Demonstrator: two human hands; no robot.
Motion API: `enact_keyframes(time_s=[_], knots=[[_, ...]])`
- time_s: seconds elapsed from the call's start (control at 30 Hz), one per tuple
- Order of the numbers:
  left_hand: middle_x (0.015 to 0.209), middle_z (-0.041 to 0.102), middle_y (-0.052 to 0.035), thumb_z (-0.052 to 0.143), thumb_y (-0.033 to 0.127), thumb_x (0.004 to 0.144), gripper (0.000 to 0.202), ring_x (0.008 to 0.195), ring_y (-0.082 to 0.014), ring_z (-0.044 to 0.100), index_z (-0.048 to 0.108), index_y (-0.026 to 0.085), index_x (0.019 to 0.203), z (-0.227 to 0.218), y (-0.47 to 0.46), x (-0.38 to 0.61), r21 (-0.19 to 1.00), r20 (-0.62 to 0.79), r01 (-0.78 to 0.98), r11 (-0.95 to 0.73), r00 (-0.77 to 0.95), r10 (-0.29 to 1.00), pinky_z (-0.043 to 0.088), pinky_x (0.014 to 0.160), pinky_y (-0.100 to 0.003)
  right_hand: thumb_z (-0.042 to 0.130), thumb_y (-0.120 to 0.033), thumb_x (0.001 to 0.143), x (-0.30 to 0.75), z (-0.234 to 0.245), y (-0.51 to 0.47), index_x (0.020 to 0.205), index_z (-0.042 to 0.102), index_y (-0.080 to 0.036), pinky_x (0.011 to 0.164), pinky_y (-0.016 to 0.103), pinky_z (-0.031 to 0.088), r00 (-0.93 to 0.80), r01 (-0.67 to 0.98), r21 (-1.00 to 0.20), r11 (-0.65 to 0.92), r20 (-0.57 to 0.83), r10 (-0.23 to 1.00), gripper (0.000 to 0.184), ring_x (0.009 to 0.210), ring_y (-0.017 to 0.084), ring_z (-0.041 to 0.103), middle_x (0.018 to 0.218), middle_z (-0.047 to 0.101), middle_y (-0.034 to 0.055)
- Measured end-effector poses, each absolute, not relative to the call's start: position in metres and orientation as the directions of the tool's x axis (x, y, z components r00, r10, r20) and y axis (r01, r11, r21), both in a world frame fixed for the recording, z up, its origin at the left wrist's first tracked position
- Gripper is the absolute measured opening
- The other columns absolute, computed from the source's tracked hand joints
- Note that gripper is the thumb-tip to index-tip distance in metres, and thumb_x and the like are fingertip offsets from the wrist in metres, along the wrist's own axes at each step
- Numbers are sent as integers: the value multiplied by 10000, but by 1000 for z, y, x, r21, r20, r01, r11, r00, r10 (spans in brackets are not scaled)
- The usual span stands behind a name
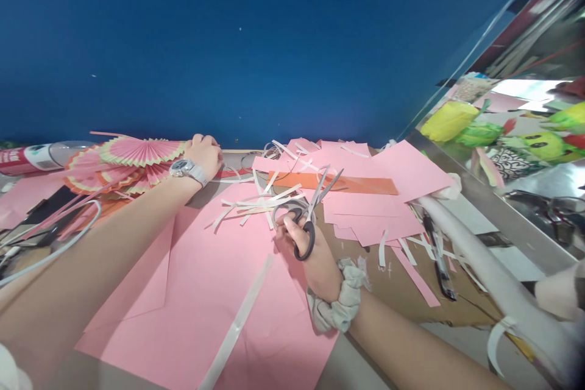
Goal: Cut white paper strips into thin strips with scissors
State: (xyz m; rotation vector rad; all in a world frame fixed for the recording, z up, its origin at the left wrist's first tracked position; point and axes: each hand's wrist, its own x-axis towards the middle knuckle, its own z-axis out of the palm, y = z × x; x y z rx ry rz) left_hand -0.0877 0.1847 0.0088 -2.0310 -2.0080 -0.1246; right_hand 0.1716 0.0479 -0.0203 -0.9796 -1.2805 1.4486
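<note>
My right hand [301, 237] grips a pair of scissors [315, 201] by its dark handles. The blades are spread and point away, up and to the right. Beside them a heap of narrow white paper strips [262, 201] lies on large pink paper sheets [219, 262]. Farther off, my left hand [205, 155] is at the back of the desk with its fingers curled; what they hold, if anything, is hidden. Just left of it rest folded pink paper fans [141, 152] with green and orange edges. An orange paper strip [365, 185] lies behind the scissors.
A dark blue partition [274, 49] rises behind the desk. To the right are a pen [439, 262], a white tube [493, 274] and a metal-edged panel [521, 213]. A bottle [46, 155] lies at far left, with a white cable [86, 237] near my left forearm.
</note>
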Motion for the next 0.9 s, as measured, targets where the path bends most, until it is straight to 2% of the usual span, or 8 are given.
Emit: enact_keyframes(time_s=[0.2,0.4,0.57,0.67,0.77,0.83,0.9], knots=[[1160,577,-80,552,350,874,274,1092,-241,525,591,153,1061,9,182,-83,-163,203,987,13,20,979,416,925,-474,535,-472,858,171,-24,50,705,536,-190,569,257,450,-241,-140,-990,-10,24,970,321,701,150,539,713,517,20],[1171,585,-85,545,322,888,275,1076,-234,556,584,152,1101,6,167,-81,-159,137,987,-26,48,989,448,919,-475,523,-493,860,172,-22,50,691,527,-188,542,252,430,-262,-130,-991,-18,17,965,349,659,141,531,690,520,15],[1213,575,-88,551,319,885,272,1115,-240,543,592,158,1100,7,157,-85,-98,101,993,-60,69,992,438,945,-485,517,-467,877,174,-16,47,688,523,-188,566,243,418,-274,-114,-993,-23,9,962,336,643,125,516,704,527,6],[1234,570,-93,536,313,892,295,1133,-247,535,575,159,1141,11,157,-88,-53,123,998,-43,49,991,421,959,-490,516,-460,882,174,-16,46,720,530,-193,558,242,407,-276,-110,-993,-38,-6,961,313,627,121,523,714,535,4],[1252,582,-84,496,240,884,347,1154,-247,525,526,190,1226,19,158,-92,-16,175,1000,-21,23,984,391,985,-432,514,-471,881,173,-19,47,784,534,-195,557,248,415,-267,-121,-991,-48,-14,964,293,626,128,538,707,533,2],[1227,604,-77,509,245,844,371,1138,-255,530,534,199,1212,23,158,-94,-1,210,1000,-7,7,978,390,966,-387,522,-482,871,172,-22,48,788,536,-192,557,253,425,-265,-128,-991,-49,-13,964,302,633,135,544,693,527,2],[1184,618,-87,546,322,806,345,1104,-285,532,585,196,1125,25,159,-95,4,242,1000,19,-20,970,403,918,-390,526,-485,865,172,-23,49,762,538,-190,567,259,438,-270,-131,-990,-47,-10,963,313,636,139,549,690,520,4]])
